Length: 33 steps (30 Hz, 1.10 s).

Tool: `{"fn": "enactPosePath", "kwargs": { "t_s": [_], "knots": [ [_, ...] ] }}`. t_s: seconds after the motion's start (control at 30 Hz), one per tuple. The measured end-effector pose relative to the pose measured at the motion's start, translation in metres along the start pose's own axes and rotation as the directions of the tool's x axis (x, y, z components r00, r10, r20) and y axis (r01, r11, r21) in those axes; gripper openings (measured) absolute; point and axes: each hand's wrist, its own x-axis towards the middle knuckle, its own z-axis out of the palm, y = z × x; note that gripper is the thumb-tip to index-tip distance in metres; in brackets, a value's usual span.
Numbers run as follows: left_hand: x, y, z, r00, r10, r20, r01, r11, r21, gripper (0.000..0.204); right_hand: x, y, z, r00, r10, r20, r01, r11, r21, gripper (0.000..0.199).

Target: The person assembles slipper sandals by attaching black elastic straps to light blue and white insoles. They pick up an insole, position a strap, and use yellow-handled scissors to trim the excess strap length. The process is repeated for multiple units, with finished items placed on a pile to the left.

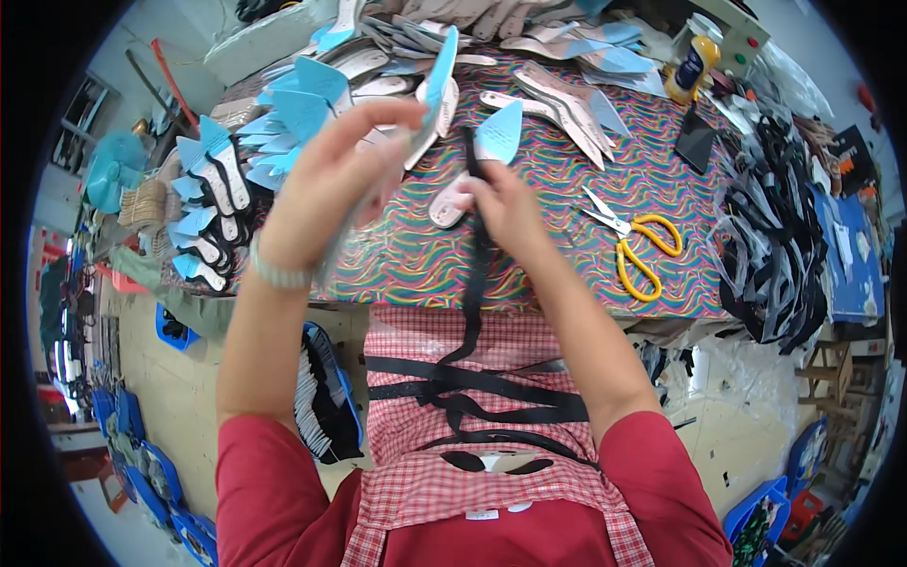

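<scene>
My left hand (335, 189) is raised over the table and smeared by motion. Its curled fingers appear to hold a blue-and-white insole board (440, 83), tilted up on edge; the exact grip is blurred. My right hand (510, 208) pinches a black strap (476, 269), which runs down over the table edge to my lap. Under that strap and hand lies another insole board, with its blue end (499, 132) pointing away and its pale rounded end (446, 206) toward me. Yellow-handled scissors (624, 229) lie partly spread, right of my right hand.
Stacked insole boards (302, 94) crowd the left and back of the patterned table (567, 283). Black-strapped boards (219, 170) sit at far left. A yellow bottle (693, 71), a dark phone (695, 140) and a heap of black straps (779, 236) are on the right.
</scene>
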Motion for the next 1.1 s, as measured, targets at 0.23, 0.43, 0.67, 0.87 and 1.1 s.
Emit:
{"fn": "enactPosePath", "kwargs": {
  "t_s": [0.23,0.43,0.67,0.87,1.1],
  "knots": [
    [-0.093,-0.184,-0.014,0.949,0.315,0.009,-0.142,0.403,0.904,0.065,-0.141,-0.063,-0.072,0.918,0.323,0.230,-0.394,0.812,0.431,0.015],
    [-0.063,-0.194,0.002,0.895,0.254,-0.368,0.188,0.531,0.826,0.089,-0.150,-0.061,-0.058,0.972,0.202,0.121,-0.202,0.979,-0.008,0.014],
    [-0.053,-0.180,0.007,0.866,0.137,-0.480,0.185,0.805,0.564,0.104,-0.101,-0.041,0.005,0.990,0.078,0.116,-0.087,0.993,0.076,0.015],
    [-0.057,-0.192,0.026,0.913,0.189,-0.362,0.227,0.504,0.834,0.085,-0.099,-0.023,0.015,0.939,0.321,0.122,-0.341,0.914,0.222,0.015],
    [-0.056,-0.135,0.051,0.941,-0.185,-0.282,0.065,0.920,-0.386,0.021,-0.109,-0.046,0.010,0.960,0.265,0.093,-0.280,0.877,0.391,0.013]
  ]
}}
